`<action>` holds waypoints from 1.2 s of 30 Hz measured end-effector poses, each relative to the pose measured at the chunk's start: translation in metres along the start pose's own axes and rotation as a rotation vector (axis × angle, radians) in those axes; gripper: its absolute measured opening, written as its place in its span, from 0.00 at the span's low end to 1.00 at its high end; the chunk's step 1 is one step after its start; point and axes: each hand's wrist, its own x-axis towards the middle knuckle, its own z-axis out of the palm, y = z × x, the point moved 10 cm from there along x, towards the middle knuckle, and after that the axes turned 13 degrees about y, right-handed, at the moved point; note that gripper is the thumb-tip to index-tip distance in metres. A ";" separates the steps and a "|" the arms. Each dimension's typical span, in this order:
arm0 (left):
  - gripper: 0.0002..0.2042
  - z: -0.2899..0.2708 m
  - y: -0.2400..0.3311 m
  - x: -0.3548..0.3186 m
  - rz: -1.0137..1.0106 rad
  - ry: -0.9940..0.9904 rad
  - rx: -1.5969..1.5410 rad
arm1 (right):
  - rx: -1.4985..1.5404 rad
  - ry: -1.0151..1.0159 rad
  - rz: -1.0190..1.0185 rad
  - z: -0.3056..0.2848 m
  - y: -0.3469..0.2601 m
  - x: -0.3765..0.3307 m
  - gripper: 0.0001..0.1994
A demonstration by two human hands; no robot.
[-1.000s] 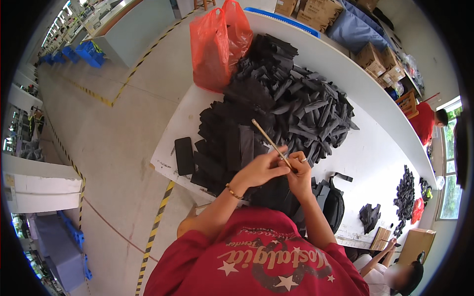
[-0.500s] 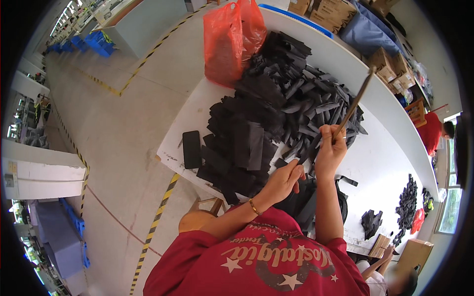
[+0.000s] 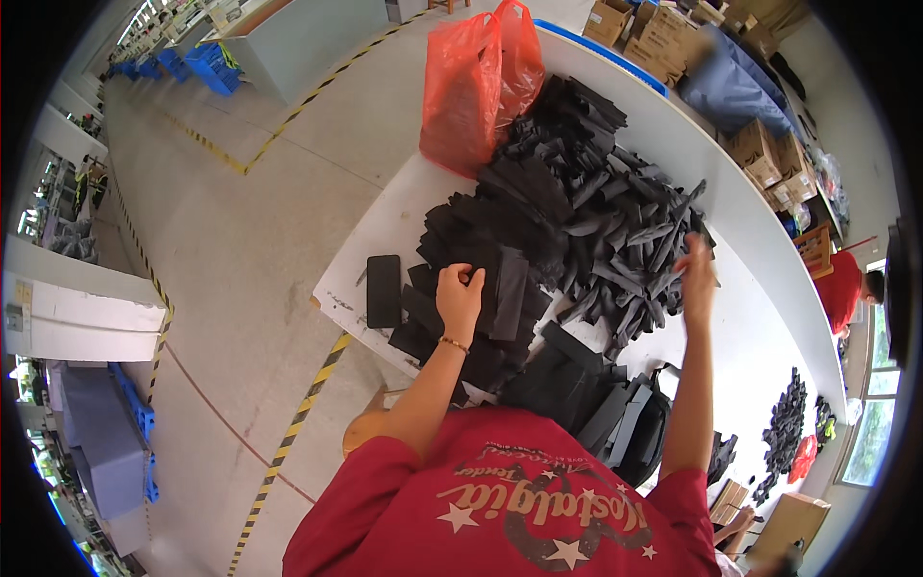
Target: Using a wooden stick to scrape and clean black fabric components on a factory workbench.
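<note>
The left hand [image 3: 460, 296] is curled over flat black strips [image 3: 514, 293] near the left corner of the table [image 3: 399, 216], a phone [image 3: 384, 291] just beside them; I cannot tell whether its grip pinches any. The right hand [image 3: 697, 269], blurred, is at the loose pile [image 3: 625, 252] toward the far edge, its grip too smeared to tell

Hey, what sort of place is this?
Likely a factory workshop, judging by the black strips heaped on a white table, the yellow-and-black floor tape and the cardboard boxes.
</note>
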 end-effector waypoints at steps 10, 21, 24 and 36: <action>0.05 -0.019 0.066 0.020 -0.006 -0.286 -0.330 | -0.195 -0.354 -0.770 0.030 -0.100 -0.112 0.11; 0.08 -0.040 0.183 -0.022 0.732 -0.304 -0.258 | 0.002 -0.455 -0.651 0.078 -0.104 -0.160 0.14; 0.23 -0.091 0.168 -0.004 0.546 0.156 -0.384 | 0.109 -0.514 -0.393 0.099 -0.070 -0.179 0.12; 0.10 0.021 0.059 -0.068 -1.166 -0.267 -1.254 | 0.091 -0.182 -0.228 0.111 -0.063 -0.247 0.06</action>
